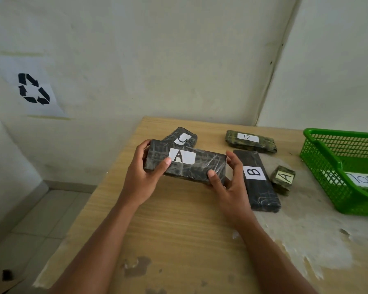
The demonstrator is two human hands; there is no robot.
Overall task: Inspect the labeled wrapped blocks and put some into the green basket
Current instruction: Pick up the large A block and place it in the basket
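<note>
I hold a large dark wrapped block labelled A point(202, 165) above the wooden table point(179, 230), label up. My left hand point(142, 179) grips its left end, thumb on top beside the label. My right hand point(229, 183) grips its right end, thumb on the front edge. Behind it lies a block labelled C point(182, 136), partly hidden. A block labelled D point(250, 141) lies at the back, a long dark block labelled B point(256, 179) to the right of my right hand, and a small block labelled A point(284, 179) beside it. The green basket point(327, 166) stands at the far right.
A white paper label point(363, 179) lies inside the basket. The table's left edge drops to a tiled floor point(30, 219). Walls close in behind the table, and a recycling sign point(33, 89) hangs on the left wall. The table's right surface is worn and peeling point(306, 240).
</note>
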